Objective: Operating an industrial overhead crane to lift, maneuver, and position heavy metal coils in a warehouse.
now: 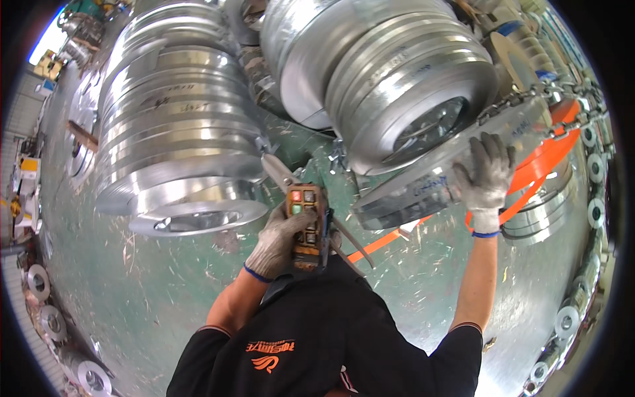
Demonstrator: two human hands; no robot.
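Note:
My left hand (281, 239), in a grey-white work glove, grips a worn orange push-button remote control (306, 251). Its thumb lies over the buttons. A pair of metal shears (279, 170) is in the same place, behind the remote, blades upward and handles spread to the lower right; how it is held is hidden. My right hand (486, 173), gloved too, rests with fingers spread on a tilted coil of steel strip (423, 188). A wide orange sling (552, 152) and a chain (579, 109) are by the coil's right end.
A long row of steel coils (178, 119) lies to the left, and larger coils (410, 79) stand ahead. More coils (546, 215) are stacked beyond the sling. Small coils (92, 377) line both edges of the green floor (159, 278). Orange strapping (380, 245) trails across the floor.

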